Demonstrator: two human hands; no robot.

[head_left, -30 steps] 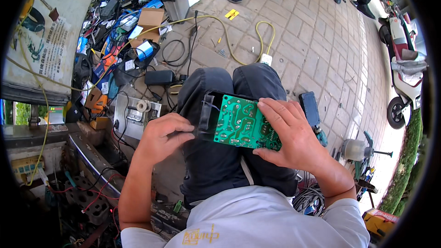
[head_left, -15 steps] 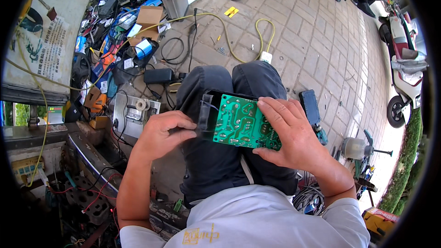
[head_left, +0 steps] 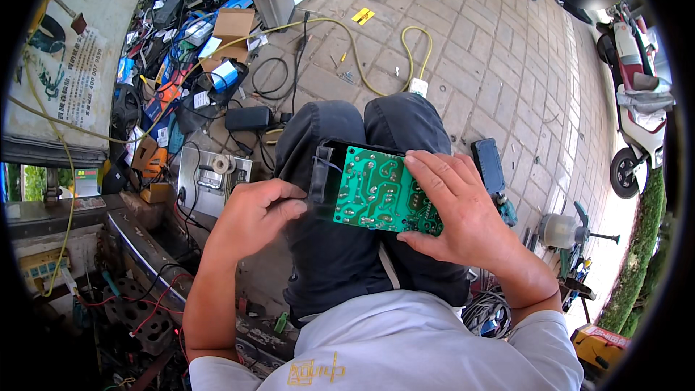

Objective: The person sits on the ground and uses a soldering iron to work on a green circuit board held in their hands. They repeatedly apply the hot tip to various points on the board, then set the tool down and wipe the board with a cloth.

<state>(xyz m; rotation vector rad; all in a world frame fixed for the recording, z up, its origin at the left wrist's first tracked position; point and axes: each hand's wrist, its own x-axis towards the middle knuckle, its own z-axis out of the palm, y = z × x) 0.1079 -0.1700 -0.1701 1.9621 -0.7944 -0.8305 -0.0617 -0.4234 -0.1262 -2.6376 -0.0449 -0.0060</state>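
Note:
A green circuit board [head_left: 373, 188], solder side up, sits in an open black plastic case [head_left: 323, 174] over my lap. My right hand [head_left: 463, 206] is closed on the board and case at their right end, fingers along the far edge and thumb along the near edge. At the other end, my left hand [head_left: 253, 217] is closed, its thumb and fingertips brought together beside the case's left edge. Whatever lies in that pinch is too small or blurred to make out. A thin wire [head_left: 329, 164] shows inside the case, left of the board.
A metal plate with a round knob [head_left: 224, 164] lies left of my knees, near a black power adapter [head_left: 248, 118]. Beyond is a heap of electronic scrap [head_left: 181, 51]. A yellow cable [head_left: 347, 36] crosses the paving. At right are a dark blue box [head_left: 489, 165] and coiled wires [head_left: 486, 313].
My left hand has shifted very slightly left at the case's edge. The board and my right hand stay almost in place.

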